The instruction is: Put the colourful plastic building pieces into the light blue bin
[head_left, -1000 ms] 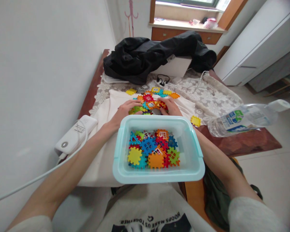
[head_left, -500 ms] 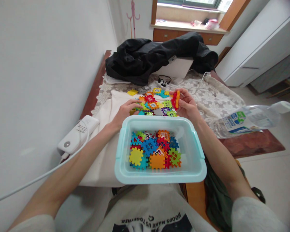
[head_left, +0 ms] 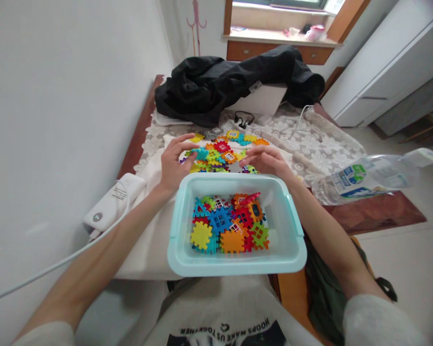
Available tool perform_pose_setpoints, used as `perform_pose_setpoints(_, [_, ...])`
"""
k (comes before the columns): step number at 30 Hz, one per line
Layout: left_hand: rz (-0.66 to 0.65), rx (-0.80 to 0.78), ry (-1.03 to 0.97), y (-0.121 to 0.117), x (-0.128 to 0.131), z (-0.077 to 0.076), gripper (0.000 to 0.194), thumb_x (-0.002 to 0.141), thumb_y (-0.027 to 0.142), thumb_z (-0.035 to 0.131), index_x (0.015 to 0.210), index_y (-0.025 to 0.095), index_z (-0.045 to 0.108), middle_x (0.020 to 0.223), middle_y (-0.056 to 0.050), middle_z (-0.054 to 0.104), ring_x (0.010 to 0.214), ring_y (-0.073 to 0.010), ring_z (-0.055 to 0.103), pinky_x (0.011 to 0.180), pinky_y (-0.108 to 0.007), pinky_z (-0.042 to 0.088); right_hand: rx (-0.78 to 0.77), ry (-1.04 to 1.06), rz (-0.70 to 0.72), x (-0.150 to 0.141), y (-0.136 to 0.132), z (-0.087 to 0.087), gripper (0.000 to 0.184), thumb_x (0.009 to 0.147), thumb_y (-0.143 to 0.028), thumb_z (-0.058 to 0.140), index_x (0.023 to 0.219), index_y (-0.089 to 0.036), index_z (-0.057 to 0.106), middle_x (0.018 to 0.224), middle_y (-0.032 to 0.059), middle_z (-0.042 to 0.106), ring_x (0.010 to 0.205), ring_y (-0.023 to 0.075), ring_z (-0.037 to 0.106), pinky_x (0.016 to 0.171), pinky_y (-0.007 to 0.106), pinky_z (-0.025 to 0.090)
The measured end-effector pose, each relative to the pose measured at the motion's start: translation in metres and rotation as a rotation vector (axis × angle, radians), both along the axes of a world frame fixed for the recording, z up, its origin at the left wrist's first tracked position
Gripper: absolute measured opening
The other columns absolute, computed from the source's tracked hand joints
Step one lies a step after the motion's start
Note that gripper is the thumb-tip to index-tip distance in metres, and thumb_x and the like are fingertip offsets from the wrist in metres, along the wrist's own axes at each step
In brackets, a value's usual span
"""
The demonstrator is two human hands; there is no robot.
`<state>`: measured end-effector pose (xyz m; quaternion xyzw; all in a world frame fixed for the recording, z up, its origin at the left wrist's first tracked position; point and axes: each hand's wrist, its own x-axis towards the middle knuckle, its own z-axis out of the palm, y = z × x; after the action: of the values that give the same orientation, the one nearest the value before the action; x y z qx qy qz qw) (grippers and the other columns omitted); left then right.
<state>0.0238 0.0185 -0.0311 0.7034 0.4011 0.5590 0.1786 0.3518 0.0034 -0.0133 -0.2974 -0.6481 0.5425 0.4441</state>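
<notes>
Left hand (head_left: 173,163), fingers curled, pinches a teal toothed tile (head_left: 201,153) at the near-left edge of the tile pile (head_left: 223,154). Right hand (head_left: 267,161) hovers palm-down with fingers loosely spread over the pile's right side; whether it touches any tile cannot be told. The tiles are flat, glossy plastic squares with notched edges, in red, orange, yellow, green and blue, some with window cut-outs. They lie on a cream cloth (head_left: 147,240) over a lace-patterned cover (head_left: 310,144) on the surface. Nearer, a pale teal plastic bin (head_left: 292,250) with rounded corners holds more tiles (head_left: 231,223). A clear ribbed bottle (head_left: 368,175) lies at right; a crumpled black jacket (head_left: 231,79) lies beyond.
</notes>
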Motion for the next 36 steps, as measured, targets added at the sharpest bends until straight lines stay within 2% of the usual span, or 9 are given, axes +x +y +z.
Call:
perform_pose_setpoints(6, [-0.133,0.022,-0.201,-0.015,0.003,0.040,0.033,0.102,0.057,0.082,0.118,0.030,0.072,0.153,-0.007,0.072,0.131,-0.0292,0.078,0.110,-0.051,0.071,0.448,-0.477,-0.248,-0.006,0.023,-0.034,0.050,0.102,-0.068,0.072,0.129,-0.027,0.083,0.139,0.0111,0.082,0.136,0.0345,0.073,0.126,0.059,0.052])
perform_pose_setpoints(11, [-0.407,-0.227,-0.206,-0.041,0.003,0.063,0.045,0.095,0.068,0.086,0.118,0.032,0.073,0.153,-0.004,0.074,0.099,-0.0230,0.086,0.109,-0.057,0.073,0.586,-0.768,-0.145,0.000,0.037,-0.062,0.069,0.096,-0.059,0.084,0.157,-0.030,0.071,0.166,0.0144,0.066,0.155,0.0419,0.058,0.131,0.067,0.044])
perform_pose_setpoints(14, [-0.572,-0.376,-0.136,-0.048,0.005,0.064,0.047,0.088,0.063,0.095,0.113,0.028,0.078,0.137,-0.009,0.082,0.098,-0.0297,0.087,0.098,-0.057,0.076,0.600,-0.779,-0.064,0.003,0.041,-0.068,0.064,0.099,-0.056,0.082,0.156,-0.029,0.071,0.162,0.0150,0.069,0.152,0.0396,0.062,0.129,0.063,0.047])
perform_pose_setpoints(17, [-0.584,-0.407,-0.148,-0.043,0.005,0.058,0.048,0.090,0.067,0.092,0.114,0.027,0.080,0.131,-0.010,0.084,0.108,-0.0340,0.087,0.103,-0.059,0.074,0.647,-0.701,-0.057,0.003,0.041,-0.066,0.052,0.102,-0.059,0.077,0.142,-0.025,0.078,0.151,0.0165,0.075,0.143,0.0366,0.070,0.125,0.058,0.052])
perform_pose_setpoints(21, [-0.363,-0.292,-0.098,-0.020,-0.001,0.034,0.044,0.106,0.066,0.072,0.120,0.026,0.082,0.128,-0.012,0.085,0.123,-0.0315,0.082,0.120,-0.057,0.063,0.657,-0.650,-0.148,-0.002,0.036,-0.061,0.034,0.111,-0.054,0.064,0.117,-0.025,0.080,0.140,0.0151,0.078,0.133,0.0327,0.074,0.117,0.054,0.058])
perform_pose_setpoints(25, [-0.147,-0.240,0.409,0.001,-0.008,-0.003,0.054,0.107,0.061,0.068,0.144,0.023,0.076,0.167,-0.018,0.065,0.161,-0.0397,0.056,0.138,-0.070,0.038,0.617,-0.682,-0.183,-0.004,0.032,-0.060,0.030,0.110,-0.053,0.066,0.108,-0.025,0.077,0.141,0.0152,0.079,0.133,0.0332,0.074,0.117,0.056,0.058])
perform_pose_setpoints(28, [-0.123,-0.289,0.739,0.008,-0.012,-0.023,0.060,0.108,0.048,0.066,0.162,0.023,0.065,0.181,-0.020,0.048,0.171,-0.0436,0.041,0.139,-0.077,0.026,0.603,-0.711,-0.165,-0.001,0.033,-0.064,0.030,0.106,-0.055,0.070,0.110,-0.025,0.074,0.150,0.0153,0.075,0.139,0.0353,0.070,0.121,0.059,0.054])
perform_pose_setpoints(31, [-0.142,-0.249,0.790,0.011,-0.015,-0.029,0.057,0.106,0.036,0.065,0.163,0.026,0.065,0.174,-0.016,0.058,0.167,-0.0383,0.050,0.139,-0.069,0.033,0.602,-0.725,-0.082,0.004,0.037,-0.068,0.038,0.099,-0.058,0.077,0.119,-0.026,0.071,0.154,0.0149,0.073,0.144,0.0381,0.066,0.125,0.062,0.051])
perform_pose_setpoints(36, [-0.172,-0.130,0.615,0.013,-0.015,-0.025,0.045,0.101,0.050,0.074,0.135,0.023,0.082,0.139,-0.015,0.083,0.132,-0.0364,0.078,0.122,-0.058,0.058,0.586,-0.720,-0.077,0.005,0.039,-0.068,0.042,0.093,-0.055,0.081,0.122,-0.027,0.070,0.136,0.0140,0.079,0.129,0.0367,0.072,0.116,0.056,0.056])
